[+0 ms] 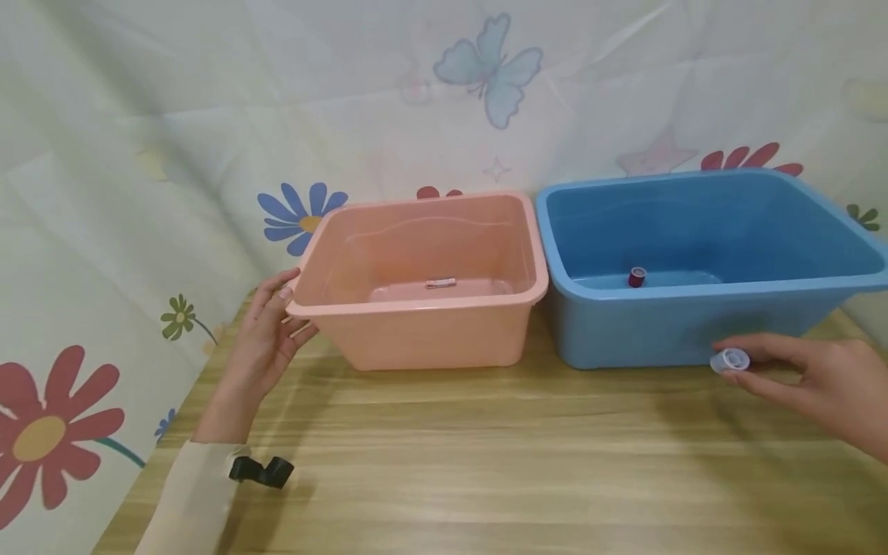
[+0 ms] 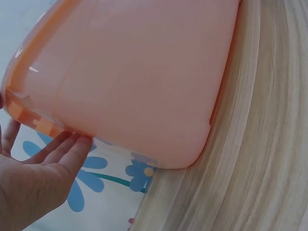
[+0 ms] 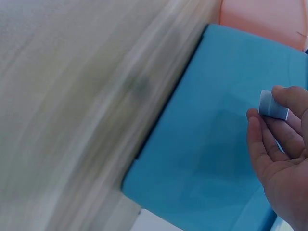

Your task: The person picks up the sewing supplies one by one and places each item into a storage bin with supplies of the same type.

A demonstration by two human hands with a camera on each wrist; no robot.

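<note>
In the head view, my left hand [image 1: 267, 335] holds the left rim of a pink plastic tub [image 1: 437, 335]. The left wrist view shows its fingers [image 2: 72, 149] under the rim, while the thumb is mostly cut off. My right hand [image 1: 819, 378] pinches a small white spool-like cylinder [image 1: 730, 361] between thumb and fingertips, in front of a blue plastic tub [image 1: 645, 331]. Inside the blue tub stands a small dark red cylinder [image 1: 636, 277] with a pale top. A small whitish and red item [image 1: 440, 284] lies on the pink tub's floor; its kind is unclear.
Both tubs stand side by side on a wooden table [image 1: 486, 462], their rims nearly touching. Behind them hangs a pale cloth [image 1: 388, 100] printed with flowers and a butterfly. A black strap mount [image 1: 262, 471] sits on the left wrist.
</note>
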